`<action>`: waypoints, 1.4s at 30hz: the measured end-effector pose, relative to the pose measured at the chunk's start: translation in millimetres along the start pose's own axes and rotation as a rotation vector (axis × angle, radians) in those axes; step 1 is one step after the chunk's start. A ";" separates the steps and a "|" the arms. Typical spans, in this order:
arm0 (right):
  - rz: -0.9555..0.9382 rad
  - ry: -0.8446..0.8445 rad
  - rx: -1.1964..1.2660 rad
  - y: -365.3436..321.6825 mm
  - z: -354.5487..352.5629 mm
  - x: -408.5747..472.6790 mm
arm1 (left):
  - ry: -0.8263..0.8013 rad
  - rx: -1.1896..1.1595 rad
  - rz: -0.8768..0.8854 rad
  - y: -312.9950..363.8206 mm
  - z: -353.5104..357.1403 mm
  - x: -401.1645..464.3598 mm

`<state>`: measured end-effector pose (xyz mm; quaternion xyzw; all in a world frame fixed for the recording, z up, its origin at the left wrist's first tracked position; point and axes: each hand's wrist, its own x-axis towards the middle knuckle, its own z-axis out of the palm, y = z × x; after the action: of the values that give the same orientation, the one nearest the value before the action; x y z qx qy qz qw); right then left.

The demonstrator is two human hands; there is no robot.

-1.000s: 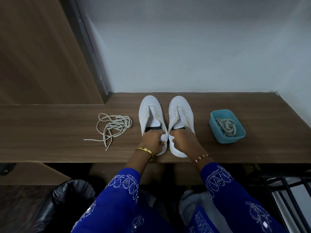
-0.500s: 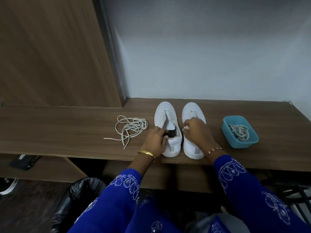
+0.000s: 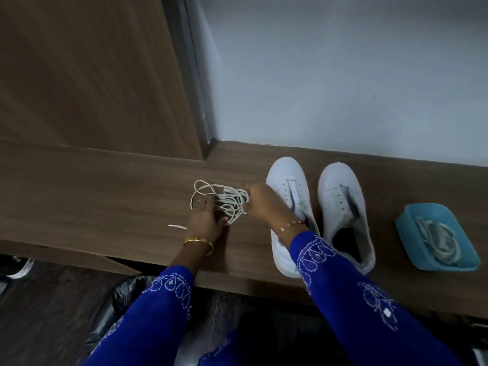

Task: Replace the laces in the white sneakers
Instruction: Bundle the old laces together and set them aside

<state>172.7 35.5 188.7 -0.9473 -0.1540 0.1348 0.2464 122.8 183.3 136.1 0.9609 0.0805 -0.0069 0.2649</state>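
Your left hand [image 3: 204, 220] sits at the 7 o'clock edge of the loose lace bundle [image 3: 224, 200] on the wooden shelf [image 3: 105, 186]; fingers look partly curled over the near strands, thumb side toward the loops; whether it's a real pinch or just resting on them, can't tell, too blurred. Your right hand [image 3: 260, 200] comes in from 3 o'clock of the same bundle, crossing in front of the left sneaker [image 3: 289, 186]; fingertips bunched at the bundle's right end and touching it; looks like a narrow pinch on the strands, but the fingers are hidden behind the knuckles, so can't confirm.

The bundle lies approx mid-shelf, just left of the sneakers; one free lace tip [image 3: 177, 226] pokes out at 9 o'clock of your left wrist, flat on the wood.

Both white sneakers stand side by side, toes at 12 o'clock toward the grey wall [image 3: 343, 75]; eyelets empty, tongues showing; right sneaker [image 3: 343, 207] just beside the left one, not clearly touching. Your right forearm in the blue embroidered sleeve [image 3: 343, 286] covers the left sneaker's heel.

At 3 o'clock of the shoes, apart from them, a teal tray [image 3: 406, 228] holds more coiled laces [image 3: 438, 241]. Gold bangle [image 3: 198, 241] on left wrist, bead bracelet [image 3: 290, 225] on right. Black bin bag [image 3: 126, 294] below the shelf edge at 7 o'clock.
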 end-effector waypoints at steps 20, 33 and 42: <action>0.186 0.224 0.627 -43.4 -60.7 4.7 | 0.133 -0.921 -0.500 55.6 -99.3 10.3; 0.461 0.158 1.047 -60.5 -38.1 -28.3 | 0.150 -2.104 -0.938 47.6 -147.1 4.5; 0.163 -0.163 0.030 -22.1 16.7 14.1 | 0.254 -2.053 -1.065 8.6 -115.2 -2.5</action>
<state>175.1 66.0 183.3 -0.9388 -0.0937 0.2332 0.2356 118.3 234.5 239.7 0.1330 0.4678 0.0474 0.8725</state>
